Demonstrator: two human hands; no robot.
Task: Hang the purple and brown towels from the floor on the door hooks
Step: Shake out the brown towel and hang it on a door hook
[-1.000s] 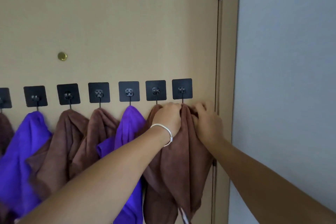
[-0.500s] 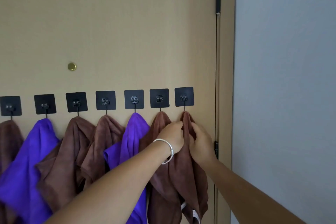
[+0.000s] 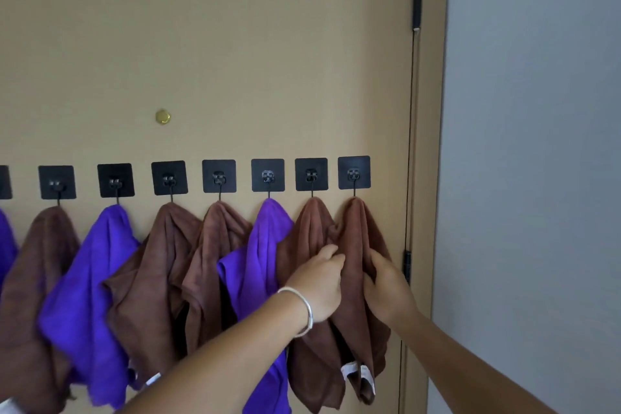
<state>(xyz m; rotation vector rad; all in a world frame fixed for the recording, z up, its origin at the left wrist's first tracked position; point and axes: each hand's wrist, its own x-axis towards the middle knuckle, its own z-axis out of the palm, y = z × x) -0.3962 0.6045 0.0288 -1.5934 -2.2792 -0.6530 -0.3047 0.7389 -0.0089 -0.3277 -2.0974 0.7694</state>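
Hands grip one brown towel hanging from the rightmost door hook: left hand pinches its left fold, right hand its right.

Looks like home interior, likely bathroom or utility door. Evidence: tan door with black hinges on right edge, tan frame, plain grey-blue painted wall beside it. Brass stud set in door face. Row of black square adhesive hooks stuck across door, each carrying brown towel or purple towel. Domestic fittings only.
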